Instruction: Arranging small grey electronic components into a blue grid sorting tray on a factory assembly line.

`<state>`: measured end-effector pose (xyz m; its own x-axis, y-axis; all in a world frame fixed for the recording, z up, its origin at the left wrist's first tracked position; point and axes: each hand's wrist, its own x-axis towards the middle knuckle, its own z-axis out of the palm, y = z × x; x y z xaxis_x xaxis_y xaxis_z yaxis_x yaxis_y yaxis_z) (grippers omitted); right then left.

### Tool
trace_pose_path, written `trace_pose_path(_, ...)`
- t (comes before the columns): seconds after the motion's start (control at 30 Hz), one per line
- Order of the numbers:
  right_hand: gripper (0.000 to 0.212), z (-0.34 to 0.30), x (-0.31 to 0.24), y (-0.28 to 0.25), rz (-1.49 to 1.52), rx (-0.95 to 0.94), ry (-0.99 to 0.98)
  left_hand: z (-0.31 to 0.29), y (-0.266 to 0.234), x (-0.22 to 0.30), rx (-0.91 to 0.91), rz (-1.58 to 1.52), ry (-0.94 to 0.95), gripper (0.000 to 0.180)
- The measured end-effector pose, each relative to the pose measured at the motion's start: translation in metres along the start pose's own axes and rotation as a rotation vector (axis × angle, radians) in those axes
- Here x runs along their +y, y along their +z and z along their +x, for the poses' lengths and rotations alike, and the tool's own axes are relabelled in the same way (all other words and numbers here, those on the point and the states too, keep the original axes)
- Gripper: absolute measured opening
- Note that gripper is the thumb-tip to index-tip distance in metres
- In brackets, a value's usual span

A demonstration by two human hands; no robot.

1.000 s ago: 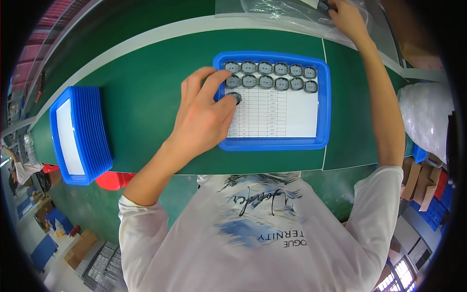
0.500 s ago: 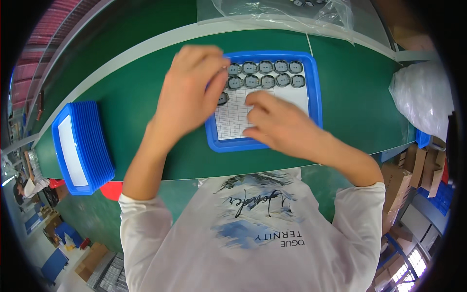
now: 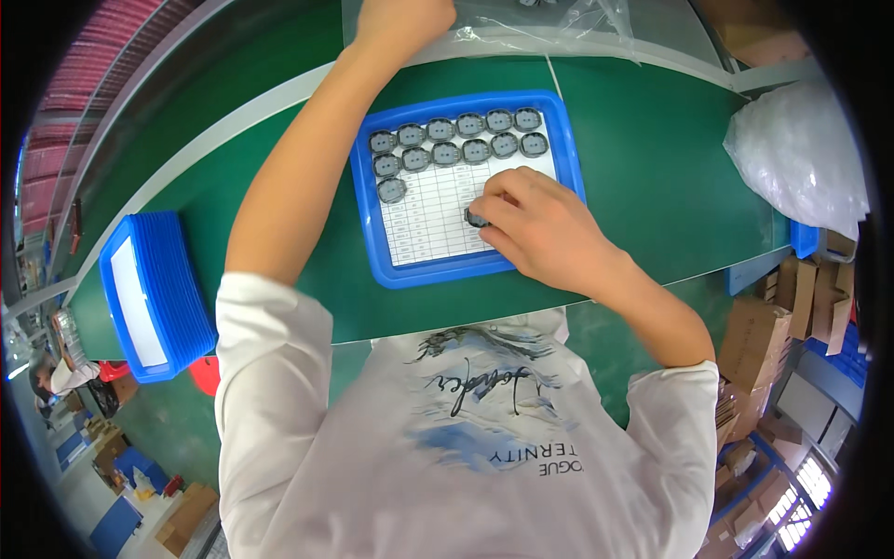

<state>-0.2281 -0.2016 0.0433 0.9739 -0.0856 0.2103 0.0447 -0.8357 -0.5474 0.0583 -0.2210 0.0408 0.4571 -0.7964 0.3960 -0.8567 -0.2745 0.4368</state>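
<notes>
A shallow blue tray (image 3: 375, 258) lined with a white printed grid sheet (image 3: 419, 224) lies on the green table. Two rows of small dark grey rounded plastic parts (image 3: 445, 153) fill its far side, and one more part (image 3: 392, 190) starts a third row at the left. Over the sheet, my right hand (image 3: 545, 228) pinches another grey plastic part (image 3: 476, 218) between thumb and fingers. My left hand (image 3: 405, 20) reaches far forward past the tray, beside a clear plastic bag (image 3: 559, 33); the top edge of the picture cuts off its fingers.
To the left stands a stack of blue trays (image 3: 168, 293). A big translucent plastic bag (image 3: 796, 154) sits at the table's right end. A pale raised edge (image 3: 307, 88) runs along the table's far side. Cardboard boxes (image 3: 754, 340) stand at the lower right.
My left hand has moved from the tray's left side up and forward toward the clear bag. The grey part in my right hand now shows. The tray appears slightly further left in view.
</notes>
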Motion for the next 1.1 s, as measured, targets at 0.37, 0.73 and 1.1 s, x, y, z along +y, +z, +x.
trace_pose_path(0.37, 0.011, 0.014, 0.008, 0.01, -0.082, 0.046, -0.123, -0.254, -0.113, -0.031, 0.089, 0.122, -0.432, 0.01)
trace_pose_path(0.73, 0.026, 0.008, 0.002, -0.008, -0.067, -0.051, -0.121, -0.272, -0.153, -0.021, -0.216, -0.079, -0.333, 0.031)
trace_pose_path(1.1, 0.019, 0.009, 0.011, -0.01, -0.063, -0.107, -0.162, -0.276, -0.138, -0.028, -0.086, -0.049, -0.05, 0.035)
